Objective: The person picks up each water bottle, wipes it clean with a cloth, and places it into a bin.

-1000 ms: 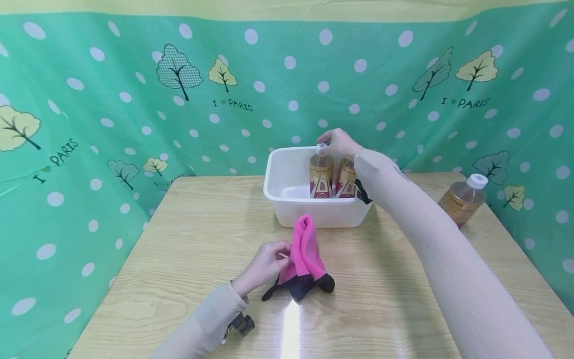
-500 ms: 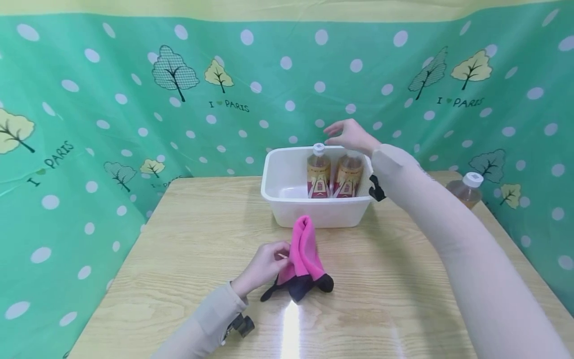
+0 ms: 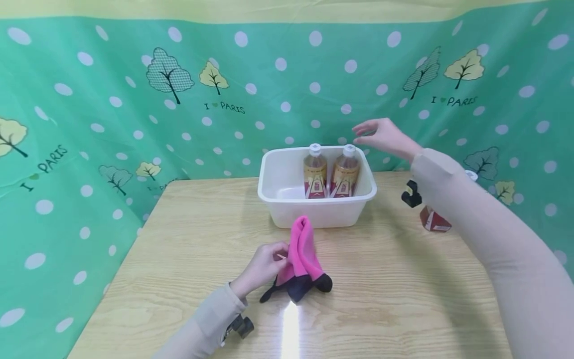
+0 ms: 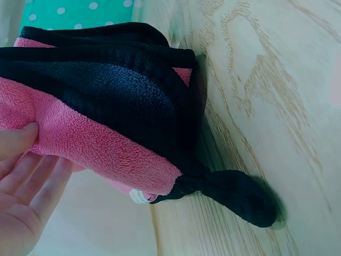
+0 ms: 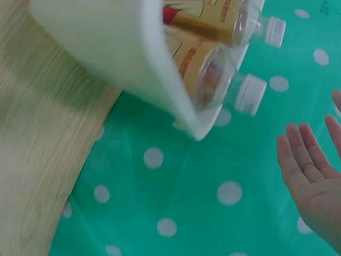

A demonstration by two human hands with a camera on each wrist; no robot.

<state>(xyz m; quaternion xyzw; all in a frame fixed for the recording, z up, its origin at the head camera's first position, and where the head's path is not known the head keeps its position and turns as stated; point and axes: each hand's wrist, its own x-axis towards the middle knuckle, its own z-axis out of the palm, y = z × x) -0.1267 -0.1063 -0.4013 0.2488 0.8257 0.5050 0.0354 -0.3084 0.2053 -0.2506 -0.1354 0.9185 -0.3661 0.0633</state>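
My left hand [image 3: 262, 267] pinches a pink towel [image 3: 301, 252] with black trim, which stands bunched up on the table. In the left wrist view the thumb and fingers hold the towel's fuzzy pink side [image 4: 106, 138], and a black knob-like end touches the wood. Off the right rim of a white plastic bin [image 3: 314, 214], my right hand [image 3: 385, 137] is in the air with loosely extended fingers, holding nothing. Inside the bin stand a left drink bottle [image 3: 315, 177] and a right drink bottle [image 3: 345, 177], both white-capped and apart from my hand.
Another bottle [image 3: 435, 220] is on the table at the right, mostly hidden behind my right forearm. A green dotted curtain [image 3: 215, 134] hangs behind and beside the wooden table [image 3: 202, 224]. The bin is near the table's back edge.
My right hand has let go of the left bottle's cap in the bin and moved right, past the bin's rim. The left hand and towel have stayed put.
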